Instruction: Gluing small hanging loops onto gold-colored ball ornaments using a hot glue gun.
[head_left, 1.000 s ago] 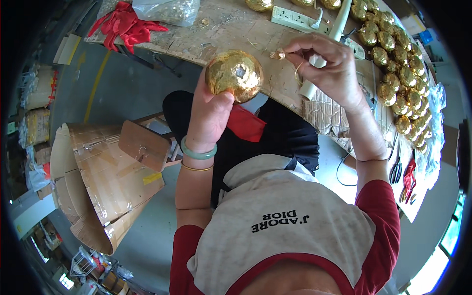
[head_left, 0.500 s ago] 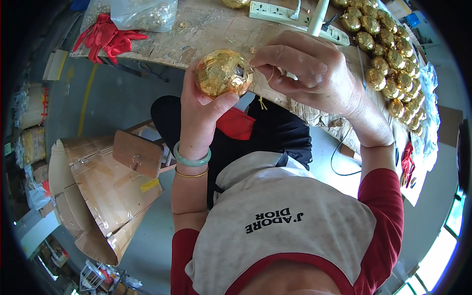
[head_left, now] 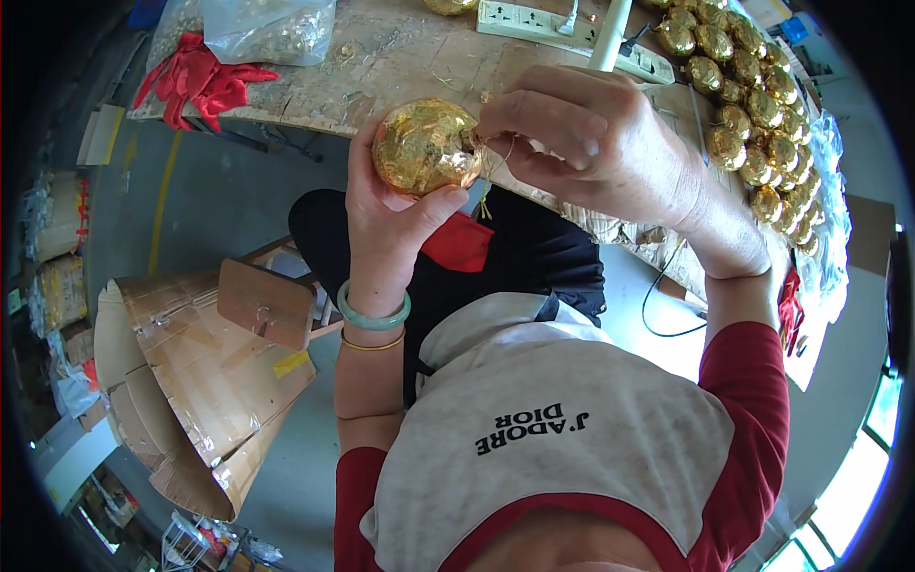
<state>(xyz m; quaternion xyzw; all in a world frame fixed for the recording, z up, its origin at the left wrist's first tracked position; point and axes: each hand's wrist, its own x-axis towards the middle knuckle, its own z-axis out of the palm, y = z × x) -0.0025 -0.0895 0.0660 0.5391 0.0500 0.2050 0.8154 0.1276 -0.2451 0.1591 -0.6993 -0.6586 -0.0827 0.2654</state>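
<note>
The right hand pinches a thin gold loop between narrowed fingertips, now pressed against the right side of the gold ball; a second ago that hand worked well apart from it, so the loop looks to be going onto the ball. The left hand cups the ball from below, fingers closed around it, raised nearer the workbench. Finished gold balls crowd the far right.
</note>
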